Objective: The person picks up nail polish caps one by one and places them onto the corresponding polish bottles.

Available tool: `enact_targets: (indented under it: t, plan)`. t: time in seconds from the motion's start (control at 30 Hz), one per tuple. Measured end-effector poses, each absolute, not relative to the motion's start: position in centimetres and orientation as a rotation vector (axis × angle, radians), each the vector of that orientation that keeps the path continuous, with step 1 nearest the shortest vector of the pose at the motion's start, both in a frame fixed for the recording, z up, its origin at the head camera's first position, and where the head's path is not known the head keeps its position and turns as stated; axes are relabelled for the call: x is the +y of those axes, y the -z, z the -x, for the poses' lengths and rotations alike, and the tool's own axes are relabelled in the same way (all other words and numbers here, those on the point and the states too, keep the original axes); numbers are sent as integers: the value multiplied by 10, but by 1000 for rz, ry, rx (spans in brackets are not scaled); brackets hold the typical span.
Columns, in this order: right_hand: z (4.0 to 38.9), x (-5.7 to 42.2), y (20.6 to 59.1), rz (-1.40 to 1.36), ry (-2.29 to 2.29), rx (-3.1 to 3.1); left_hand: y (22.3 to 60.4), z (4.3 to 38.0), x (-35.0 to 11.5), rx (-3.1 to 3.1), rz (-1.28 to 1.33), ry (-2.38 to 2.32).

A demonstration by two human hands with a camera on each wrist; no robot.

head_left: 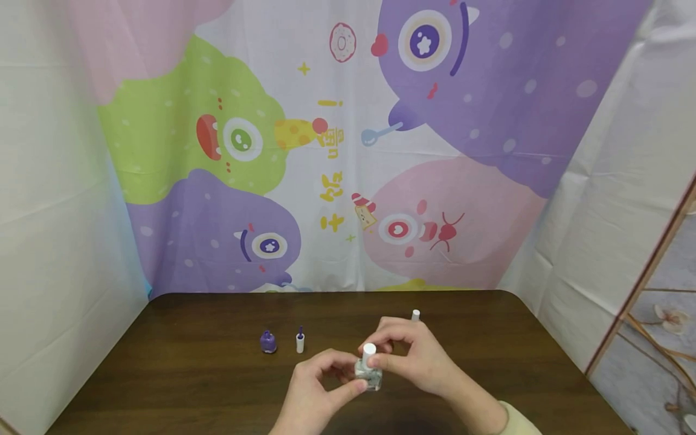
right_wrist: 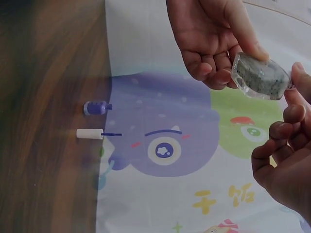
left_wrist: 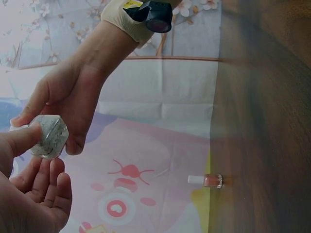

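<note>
A clear nail polish bottle with speckled grey-green polish (right_wrist: 261,77) is held up over the table between both hands. My left hand (head_left: 321,386) pinches the glass body between thumb and fingers. On its white cap (head_left: 369,351), the thumb and fingers of my right hand (head_left: 415,356) grip from the right side. The cap sits on the bottle's neck. Left of the hands, an uncapped purple nail polish bottle (head_left: 268,342) stands on the table. Beside it a white cap with a purple brush (head_left: 300,342) stands upright, brush up.
Behind the right hand stands another nail polish bottle, orange-red with a white cap (left_wrist: 197,179). The dark wooden table (head_left: 206,374) ends at a cartoon-printed curtain (head_left: 326,254), with white cloth (head_left: 587,199) hanging at the right side.
</note>
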State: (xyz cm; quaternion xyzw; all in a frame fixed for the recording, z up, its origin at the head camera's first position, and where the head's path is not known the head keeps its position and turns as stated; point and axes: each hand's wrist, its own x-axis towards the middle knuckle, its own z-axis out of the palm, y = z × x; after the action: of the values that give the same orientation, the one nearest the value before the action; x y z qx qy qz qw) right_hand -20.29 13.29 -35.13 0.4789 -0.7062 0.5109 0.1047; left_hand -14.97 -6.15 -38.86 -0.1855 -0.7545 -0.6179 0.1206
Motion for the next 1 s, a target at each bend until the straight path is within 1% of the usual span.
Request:
enact_targets:
  t: [0.17, 0.77, 0.9, 1.0]
  plan:
    - [200, 130, 352, -1347, -1534, -2073, 386, 149, -61, -2213, 473, 1856]
    - [197, 126, 356, -1208, -1547, -2150, 387, 148, -59, -2198, 464, 1864]
    - [199, 127, 356, -1270, -1601, -2158, 388, 148, -59, -2202, 483, 1851]
    - [201, 129, 356, -1400, -1665, -2141, 390, 149, -60, -2197, 529, 1813]
